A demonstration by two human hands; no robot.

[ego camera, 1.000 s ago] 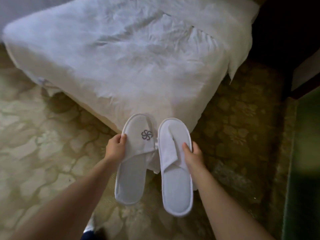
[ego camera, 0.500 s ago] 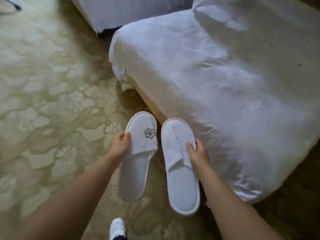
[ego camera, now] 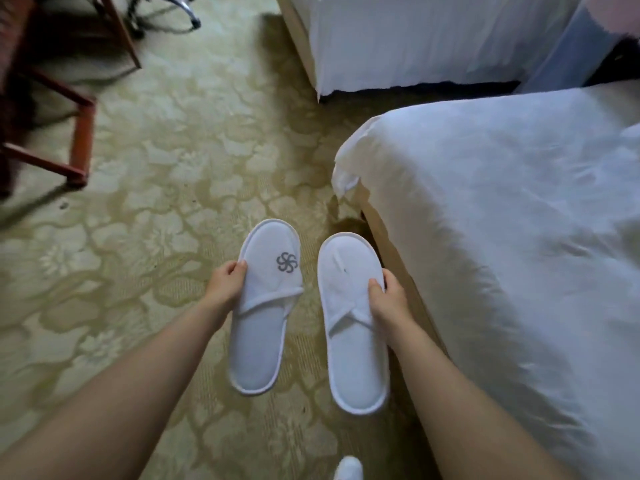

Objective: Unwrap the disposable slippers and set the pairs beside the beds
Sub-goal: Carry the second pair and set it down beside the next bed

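Note:
I hold two white disposable slippers above the carpet, toes pointing away from me. My left hand [ego camera: 227, 287] grips the left slipper [ego camera: 265, 327] by its outer edge; this one carries a grey pinwheel logo on its upper. My right hand [ego camera: 389, 301] grips the plain right slipper [ego camera: 346, 341] by its outer edge. The two slippers hang side by side with a small gap between them. The near bed [ego camera: 512, 258], covered in a white duvet, lies just to the right of them. No wrapper shows on either slipper.
A second bed [ego camera: 415, 43] with a white skirt stands at the top. A red-brown wooden chair frame [ego camera: 81, 133] and a chrome chair base [ego camera: 173, 15] are at the upper left. Patterned beige carpet [ego camera: 156, 209] fills the floor. My white-slippered foot [ego camera: 348, 469] shows at the bottom.
The view has swung left: the near bed has shifted from the middle to the right, and the second bed and chair have come into sight. Both hands keep their grip on the slippers.

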